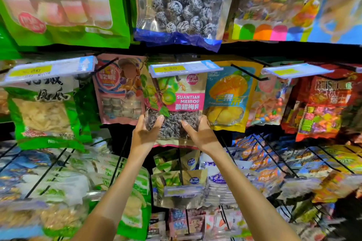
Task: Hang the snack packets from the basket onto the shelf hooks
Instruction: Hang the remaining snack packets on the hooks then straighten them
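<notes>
Plum packet (175, 107), centre of the middle row, top behind a yellow price tag (184, 68), between pink packet (119, 90) left and mango packet (228, 96) right; left hand (146, 133) and right hand (199, 133) pinch its lower sides, thumbs in front, other fingers hidden behind.

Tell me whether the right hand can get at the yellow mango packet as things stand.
Probably yes. The right hand grips the plum packet directly beside the mango packet, with nothing between them; it would only have to let go first.
</notes>
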The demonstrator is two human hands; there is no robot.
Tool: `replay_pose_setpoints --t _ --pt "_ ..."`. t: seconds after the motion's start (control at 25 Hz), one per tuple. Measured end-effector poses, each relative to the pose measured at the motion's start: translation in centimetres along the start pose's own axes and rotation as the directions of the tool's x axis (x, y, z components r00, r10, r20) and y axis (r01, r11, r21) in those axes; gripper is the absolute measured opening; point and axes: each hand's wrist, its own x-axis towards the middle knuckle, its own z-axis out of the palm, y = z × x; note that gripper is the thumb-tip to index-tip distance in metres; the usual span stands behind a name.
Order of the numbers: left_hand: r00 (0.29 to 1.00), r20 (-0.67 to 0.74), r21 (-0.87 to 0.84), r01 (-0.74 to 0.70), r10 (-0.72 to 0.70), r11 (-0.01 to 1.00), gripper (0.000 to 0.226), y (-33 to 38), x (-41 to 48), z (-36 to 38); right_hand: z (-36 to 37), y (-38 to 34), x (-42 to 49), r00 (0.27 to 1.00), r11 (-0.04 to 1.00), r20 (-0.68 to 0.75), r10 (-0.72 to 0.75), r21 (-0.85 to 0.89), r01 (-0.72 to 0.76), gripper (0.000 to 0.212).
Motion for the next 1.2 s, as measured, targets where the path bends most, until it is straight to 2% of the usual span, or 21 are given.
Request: replay_pose_setpoints --t 0.08,0.16,0.2,0.28,0.32,0.36,0.44,0.52,0.56,0.68,0.88,1.0,1.08,1.2 --pt "0.994 -0.055 0.218 -0.078 0.092 0.973 0.071 0.8 -0.4 -0.3 -0.9 0.0 -0.1 1.000 0.983 -0.006 -0.011 -0.182 0.010 0.048" --pt "0.992 -0.038 0.463 -0.090 0.121 0.882 0.080 1.6 -1.0 -0.6 -1.8 0.0 -0.2 0.999 0.942 0.016 -0.035 -0.332 0.039 0.053" --pt "0.993 -0.031 0.627 -0.071 0.116 0.776 0.084 2.2 -1.3 -0.6 -2.3 0.0 -0.1 0.998 0.915 0.040 -0.043 -0.400 0.056 0.056" --pt "0.986 -0.014 0.914 -0.056 0.168 0.402 0.079 3.2 -1.8 -0.7 -3.3 -0.1 0.0 0.994 0.839 0.094 -0.059 -0.535 0.100 0.063" --pt "0.983 -0.003 0.975 -0.038 0.183 0.218 0.077 3.7 -2.0 -0.8 -3.9 -0.3 -0.2 0.990 0.788 0.125 -0.069 -0.602 0.131 0.067" --pt "0.981 0.004 0.997 -0.019 0.196 0.079 0.075 4.4 -2.7 -0.6 -4.6 -0.5 -0.3 0.984 0.729 0.160 -0.084 -0.663 0.170 0.068" --pt "0.979 0.006 0.995 0.015 0.203 -0.100 0.069 5.5 -3.8 -0.2 -6.0 -1.0 -0.5 0.969 0.608 0.222 -0.106 -0.757 0.240 0.069" --pt "0.960 0.035 0.978 0.024 0.277 -0.206 0.063 6.0 -5.5 0.8 -7.2 -1.2 -0.6 0.959 0.516 0.266 -0.099 -0.810 0.278 0.070" --pt "0.952 0.054 0.973 0.017 0.302 -0.229 0.059 6.2 -6.5 1.6 -7.8 -1.2 -0.6 0.957 0.482 0.274 -0.099 -0.828 0.287 0.070" --pt "0.966 0.124 0.963 -0.062 0.227 -0.261 0.056 6.4 -8.9 4.6 -9.9 -0.6 -1.4 0.948 0.419 0.275 -0.161 -0.850 0.318 0.065" --pt "0.955 0.212 0.944 -0.145 0.208 -0.295 0.057 6.0 -10.4 9.1 -14.2 1.4 -3.3 0.934 0.473 0.265 -0.239 -0.808 0.351 0.056" --pt "0.949 0.251 0.934 -0.185 0.192 -0.307 0.056 5.6 -10.9 11.7 -16.8 2.5 -4.0 0.944 0.516 0.248 -0.217 -0.792 0.327 0.053" --pt "0.951 0.269 0.932 -0.217 0.155 -0.289 0.058 5.3 -11.1 13.4 -18.3 3.2 -4.1 0.953 0.513 0.231 -0.197 -0.804 0.301 0.053" --pt "0.953 0.287 0.948 -0.268 0.097 -0.169 0.058 5.1 -11.2 15.4 -19.9 3.5 -3.4 0.957 0.515 0.245 -0.153 -0.807 0.289 0.056"
